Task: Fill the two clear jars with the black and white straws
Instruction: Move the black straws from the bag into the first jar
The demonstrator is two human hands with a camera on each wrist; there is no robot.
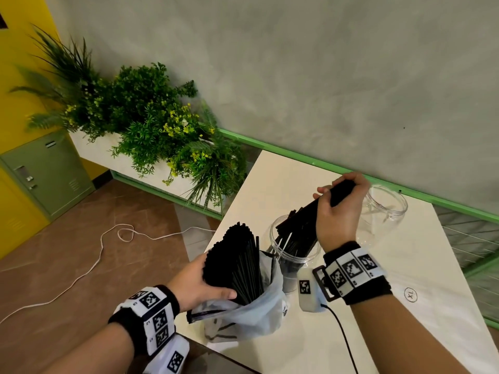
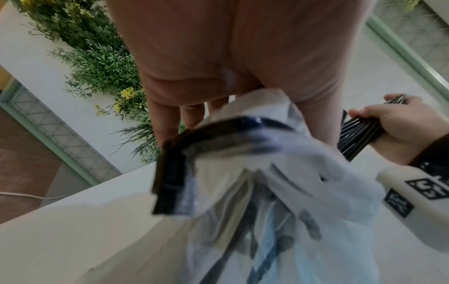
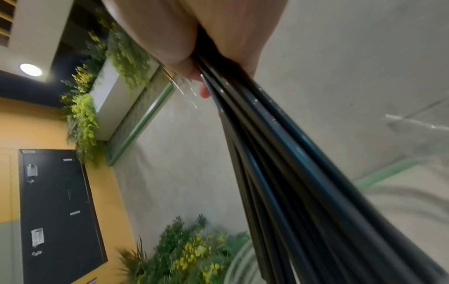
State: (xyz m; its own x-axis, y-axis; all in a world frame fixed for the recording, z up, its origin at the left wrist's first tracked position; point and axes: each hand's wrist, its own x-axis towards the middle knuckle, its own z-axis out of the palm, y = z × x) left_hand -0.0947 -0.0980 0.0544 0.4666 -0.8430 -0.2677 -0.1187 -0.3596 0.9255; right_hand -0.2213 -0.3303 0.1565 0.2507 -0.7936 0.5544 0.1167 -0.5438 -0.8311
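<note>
My right hand (image 1: 340, 201) grips a bundle of black straws (image 1: 307, 220) whose lower ends stand slanted inside the near clear jar (image 1: 293, 259). The wrist views show the same bundle (image 3: 291, 163) (image 2: 357, 134) held in the right hand (image 2: 401, 126). A second clear jar (image 1: 384, 209) stands further back on the white table (image 1: 405, 265) and looks empty. My left hand (image 1: 205, 282) holds a thick bunch of black straws (image 1: 237, 260) upright in a translucent plastic bag (image 1: 248, 314), whose crumpled plastic (image 2: 279, 182) fills the left wrist view. No white straws are visible.
A planter of green plants (image 1: 145, 117) stands left of the table, beside a green locker (image 1: 46, 171). A white cord (image 1: 113, 238) lies on the brown floor. A black cable (image 1: 343, 338) runs from my right wrist across the table. A grey wall lies behind.
</note>
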